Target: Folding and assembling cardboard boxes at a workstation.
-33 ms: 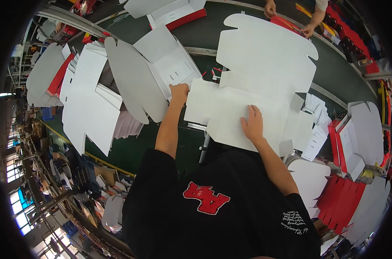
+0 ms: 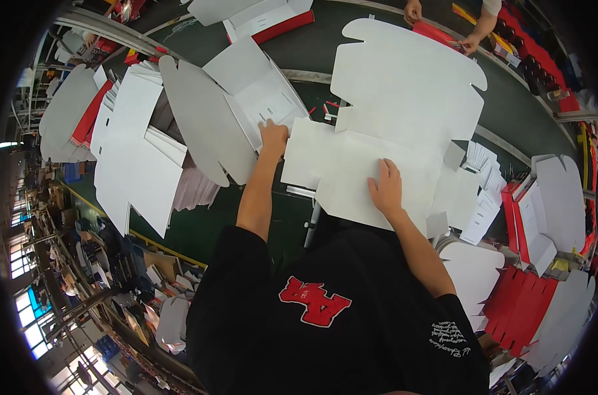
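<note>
A large unfolded white cardboard box blank (image 2: 404, 85) lies in front of me, its flaps spread out. My right hand (image 2: 386, 186) rests flat on its near panel with the fingers stretched. To its left stands an open white box (image 2: 236, 69) with a printed white sheet (image 2: 270, 112) inside. My left hand (image 2: 274, 138) reaches over the box's near side, its bent fingers touching the sheet and slightly apart. It appears to hold nothing.
Stacked white blanks (image 2: 131, 151) and a grey lid flap (image 2: 190, 118) stand at left. White printed cards (image 2: 486, 178) lie at right, near a red and white box (image 2: 526, 217) and red cardboard (image 2: 519, 306). Across the green belt (image 2: 305, 49), another person's hands (image 2: 470, 45) handle a red piece.
The fingers of my left hand have stretched a little farther forward over the printed sheet. My right hand and the box blank stay in place.
</note>
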The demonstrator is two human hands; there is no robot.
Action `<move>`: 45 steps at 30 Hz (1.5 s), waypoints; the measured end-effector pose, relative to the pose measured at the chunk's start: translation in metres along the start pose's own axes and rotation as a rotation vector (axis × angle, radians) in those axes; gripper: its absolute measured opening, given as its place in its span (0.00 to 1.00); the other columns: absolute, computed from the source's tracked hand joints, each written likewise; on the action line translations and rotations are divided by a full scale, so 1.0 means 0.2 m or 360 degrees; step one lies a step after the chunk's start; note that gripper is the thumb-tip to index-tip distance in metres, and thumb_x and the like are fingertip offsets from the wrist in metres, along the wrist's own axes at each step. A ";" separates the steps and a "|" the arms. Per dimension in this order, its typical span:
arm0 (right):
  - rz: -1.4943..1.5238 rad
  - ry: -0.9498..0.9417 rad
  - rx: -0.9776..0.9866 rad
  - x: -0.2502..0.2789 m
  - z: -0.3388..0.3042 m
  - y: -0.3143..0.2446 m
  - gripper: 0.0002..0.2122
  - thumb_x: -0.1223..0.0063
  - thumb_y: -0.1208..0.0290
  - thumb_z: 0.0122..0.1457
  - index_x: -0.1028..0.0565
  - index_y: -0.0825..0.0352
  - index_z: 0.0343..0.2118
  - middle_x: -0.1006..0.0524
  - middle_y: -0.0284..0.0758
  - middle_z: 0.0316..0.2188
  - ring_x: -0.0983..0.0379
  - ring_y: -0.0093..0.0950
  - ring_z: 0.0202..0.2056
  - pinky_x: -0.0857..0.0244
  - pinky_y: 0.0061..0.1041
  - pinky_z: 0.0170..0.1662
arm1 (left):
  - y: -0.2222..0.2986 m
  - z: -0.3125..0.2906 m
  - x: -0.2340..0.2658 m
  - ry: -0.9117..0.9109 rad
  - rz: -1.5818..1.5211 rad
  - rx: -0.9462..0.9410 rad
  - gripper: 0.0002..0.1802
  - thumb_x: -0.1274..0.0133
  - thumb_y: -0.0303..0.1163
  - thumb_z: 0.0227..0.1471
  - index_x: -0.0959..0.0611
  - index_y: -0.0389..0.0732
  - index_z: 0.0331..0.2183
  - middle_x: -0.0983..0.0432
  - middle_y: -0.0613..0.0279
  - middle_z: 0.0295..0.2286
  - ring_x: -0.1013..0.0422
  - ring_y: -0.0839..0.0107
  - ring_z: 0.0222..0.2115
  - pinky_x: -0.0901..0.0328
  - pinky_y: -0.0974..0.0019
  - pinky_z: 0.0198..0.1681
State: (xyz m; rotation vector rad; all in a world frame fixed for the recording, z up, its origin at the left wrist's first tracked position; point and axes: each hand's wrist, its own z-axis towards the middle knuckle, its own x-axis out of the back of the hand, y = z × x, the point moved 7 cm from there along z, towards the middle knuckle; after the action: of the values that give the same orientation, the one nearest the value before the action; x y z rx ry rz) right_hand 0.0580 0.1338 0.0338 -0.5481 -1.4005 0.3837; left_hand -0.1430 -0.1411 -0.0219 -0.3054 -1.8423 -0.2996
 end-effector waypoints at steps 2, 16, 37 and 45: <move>-0.0070 0.0022 0.0000 0.00 0.00 -0.01 0.26 0.46 0.72 0.51 0.39 0.71 0.53 0.40 0.48 0.53 0.41 0.46 0.52 0.45 0.39 0.54 | 0.03 0.03 0.04 0.0284 0.0020 -0.0243 0.13 0.44 0.43 0.40 0.19 0.43 0.18 0.23 0.53 0.22 0.26 0.55 0.25 0.45 0.45 0.44; -0.0036 0.0073 -0.0030 0.01 0.00 -0.01 0.27 0.45 0.71 0.50 0.38 0.70 0.54 0.38 0.45 0.53 0.41 0.44 0.53 0.46 0.39 0.54 | -0.07 0.11 -0.13 -0.0236 -0.0385 0.0105 0.14 0.42 0.36 0.36 0.18 0.35 0.25 0.23 0.45 0.28 0.25 0.49 0.31 0.30 0.55 0.33; 0.0437 -0.0056 0.0220 0.04 0.38 -0.40 0.22 0.48 0.75 0.51 0.35 0.69 0.51 0.33 0.45 0.45 0.34 0.40 0.46 0.38 0.33 0.47 | -0.15 0.13 0.44 0.0486 -0.0273 0.0232 0.11 0.44 0.28 0.39 0.27 0.38 0.27 0.25 0.48 0.25 0.28 0.47 0.29 0.35 0.48 0.32; 0.0761 -0.0037 0.0134 0.30 0.54 -0.47 0.22 0.46 0.71 0.54 0.35 0.68 0.52 0.28 0.40 0.41 0.29 0.31 0.41 0.35 0.30 0.44 | 0.13 0.06 1.09 0.0764 -0.0219 0.0113 0.15 0.42 0.34 0.42 0.27 0.37 0.29 0.24 0.48 0.24 0.28 0.47 0.27 0.35 0.51 0.29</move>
State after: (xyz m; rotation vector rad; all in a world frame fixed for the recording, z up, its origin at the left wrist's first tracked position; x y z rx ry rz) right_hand -0.0465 0.1052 0.1441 -0.8116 -1.2606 0.8303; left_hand -0.2058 -0.1007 0.1842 -0.0477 -1.3970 -0.3663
